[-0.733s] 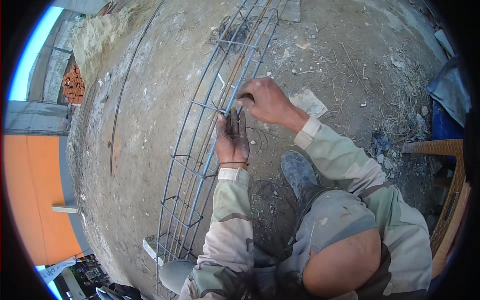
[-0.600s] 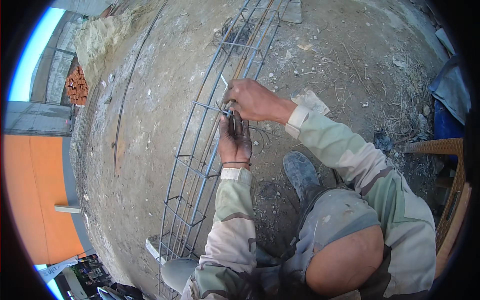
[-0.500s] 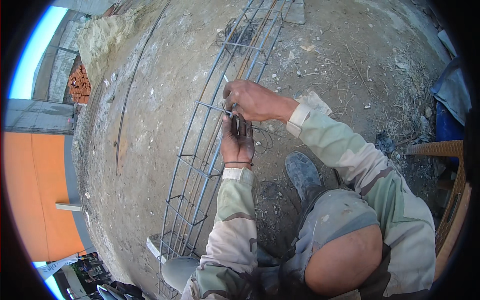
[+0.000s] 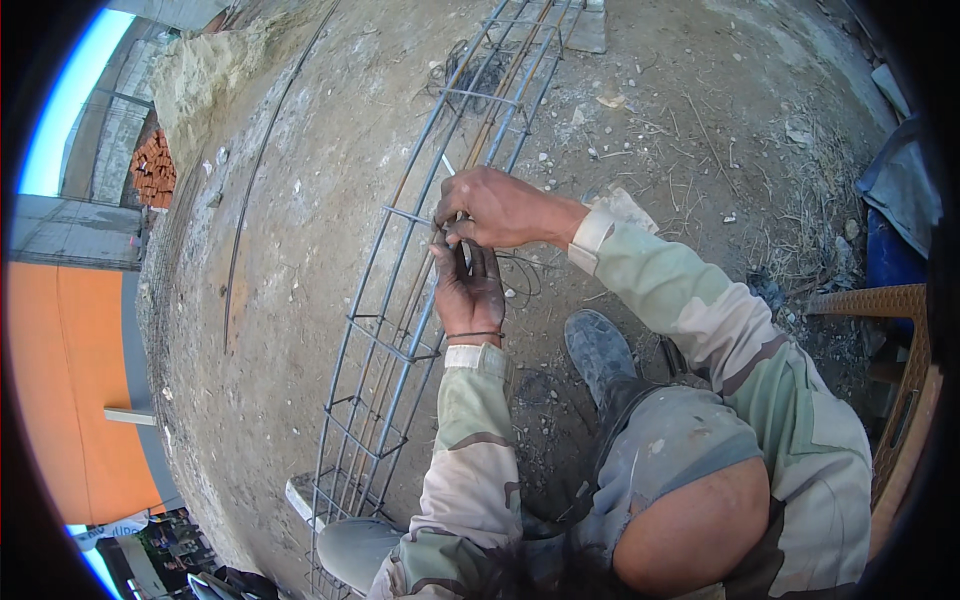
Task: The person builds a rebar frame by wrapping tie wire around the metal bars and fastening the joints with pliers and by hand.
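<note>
A long rebar cage [image 4: 372, 352] of thin steel bars and square stirrups lies across the ground, running from upper centre to lower left. My right hand [image 4: 508, 208] is closed over its right side near a stirrup. A thin light rod [image 4: 448, 165] pokes out above that hand and appears to be gripped in it. Just below, palm up, my left hand [image 4: 470, 300] has its fingertips pinched against the bars, touching the right hand's fingers. Whatever lies between those fingertips is hidden. Loose loops of thin wire [image 4: 527, 278] show to the right of the left hand.
A tangle of dark wire [image 4: 480, 70] lies by the cage's far part. Pale blocks [image 4: 585, 28] [image 4: 302, 497] sit at its far and near parts. My boot [image 4: 598, 350] is planted right of the cage. A brown plastic chair [image 4: 905, 400] stands at right; a long bar [image 4: 255, 180] lies left.
Both hands have shifted slightly left, staying together at the same part of the cage. My right wrist is turned a little differently. The whole view has also moved slightly.
</note>
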The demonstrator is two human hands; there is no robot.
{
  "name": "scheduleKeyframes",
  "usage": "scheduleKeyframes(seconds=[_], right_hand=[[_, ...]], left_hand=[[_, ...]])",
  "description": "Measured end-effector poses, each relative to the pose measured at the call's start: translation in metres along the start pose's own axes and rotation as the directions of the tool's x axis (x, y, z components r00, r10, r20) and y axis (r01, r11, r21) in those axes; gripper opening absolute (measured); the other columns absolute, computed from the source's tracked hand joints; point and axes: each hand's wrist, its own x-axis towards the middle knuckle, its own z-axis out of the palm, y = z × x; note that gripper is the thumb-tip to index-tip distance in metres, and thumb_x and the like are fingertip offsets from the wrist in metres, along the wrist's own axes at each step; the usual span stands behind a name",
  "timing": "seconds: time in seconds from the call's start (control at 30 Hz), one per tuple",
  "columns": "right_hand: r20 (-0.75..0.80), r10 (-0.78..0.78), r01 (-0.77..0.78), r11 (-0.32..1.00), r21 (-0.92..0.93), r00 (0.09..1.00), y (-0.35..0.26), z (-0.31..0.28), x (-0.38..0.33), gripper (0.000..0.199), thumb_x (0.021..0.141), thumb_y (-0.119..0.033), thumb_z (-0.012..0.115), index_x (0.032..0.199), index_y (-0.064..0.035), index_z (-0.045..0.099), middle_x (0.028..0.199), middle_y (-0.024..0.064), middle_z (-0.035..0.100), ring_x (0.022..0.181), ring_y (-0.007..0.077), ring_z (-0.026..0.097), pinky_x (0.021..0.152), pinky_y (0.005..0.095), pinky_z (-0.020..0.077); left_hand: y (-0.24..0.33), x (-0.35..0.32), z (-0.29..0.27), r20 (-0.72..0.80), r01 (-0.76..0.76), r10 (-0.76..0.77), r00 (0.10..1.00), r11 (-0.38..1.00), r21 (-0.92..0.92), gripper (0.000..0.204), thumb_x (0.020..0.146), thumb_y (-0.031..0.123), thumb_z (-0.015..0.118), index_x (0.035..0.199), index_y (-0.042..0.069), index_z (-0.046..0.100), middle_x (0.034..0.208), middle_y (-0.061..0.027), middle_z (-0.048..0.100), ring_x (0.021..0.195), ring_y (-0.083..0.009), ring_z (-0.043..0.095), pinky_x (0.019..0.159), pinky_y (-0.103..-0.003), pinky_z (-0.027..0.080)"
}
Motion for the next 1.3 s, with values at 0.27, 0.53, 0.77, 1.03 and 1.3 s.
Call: scheduleKeyframes(seconds=[0.27,0.53,0.77,1.03,1.3], right_hand=[[-0.132,-0.075,0.070,0.997,-0.042,0.988,-0.010,0.016,0.001,0.015,0.078,-0.011,0.071,0.083,0.0028,0.073,0.081,0.0176,0.067,0.076,0.0358,0.067,0.069,0.0434,0.0534],[-0.485,0.327,-0.298,0.944,0.140,0.811,-0.035,0.037,-0.027,0.020,0.081,-0.018,0.073,0.083,0.0015,0.075,0.077,0.0177,0.071,0.068,0.0339,0.069,0.065,0.0413,0.0545],[-0.626,0.314,-0.257,0.949,0.183,0.714,-0.040,0.056,-0.047,0.012,0.080,-0.011,0.073,0.083,0.0006,0.076,0.087,0.0144,0.071,0.079,0.0269,0.069,0.073,0.0358,0.0540],[0.238,0.830,0.048,-0.302,0.952,0.504,-0.006,0.066,-0.052,0.012,0.083,0.005,0.065,0.094,0.0102,0.068,0.090,0.0167,0.070,0.082,0.0258,0.068,0.077,0.0362,0.0545],[0.355,0.809,-0.081,-0.361,0.929,0.469,0.004,0.067,-0.036,0.011,0.088,0.007,0.063,0.099,0.0092,0.065,0.091,0.0156,0.068,0.081,0.0282,0.067,0.076,0.0375,0.0562]], left_hand=[[0.001,0.004,0.006,-0.074,0.024,-0.019,0.997,0.998,0.064,0.041,0.098,0.035,0.064,0.130,0.009,0.058,0.134,-0.0048,0.059,0.124,-0.0224,0.055,0.106,-0.038,0.046],[-0.002,0.021,0.003,0.082,0.104,-0.109,0.991,0.992,0.066,0.035,0.099,0.041,0.061,0.115,0.010,0.063,0.118,-0.0032,0.066,0.113,-0.0205,0.062,0.101,-0.039,0.050],[-0.005,0.024,0.005,0.009,0.044,-0.045,0.999,0.990,0.131,0.034,0.095,0.040,0.069,0.109,0.010,0.063,0.110,-0.0051,0.063,0.107,-0.0194,0.060,0.094,-0.035,0.053],[-0.007,0.015,0.017,-0.213,-0.026,0.066,0.975,0.983,0.184,0.033,0.088,0.037,0.078,0.103,0.011,0.062,0.095,-0.0005,0.056,0.089,-0.0117,0.055,0.081,-0.026,0.053],[-0.008,0.018,0.015,-0.245,-0.055,0.110,0.963,0.974,0.220,0.033,0.090,0.036,0.077,0.107,0.011,0.065,0.092,0.0009,0.058,0.084,-0.0104,0.056,0.080,-0.025,0.052]])
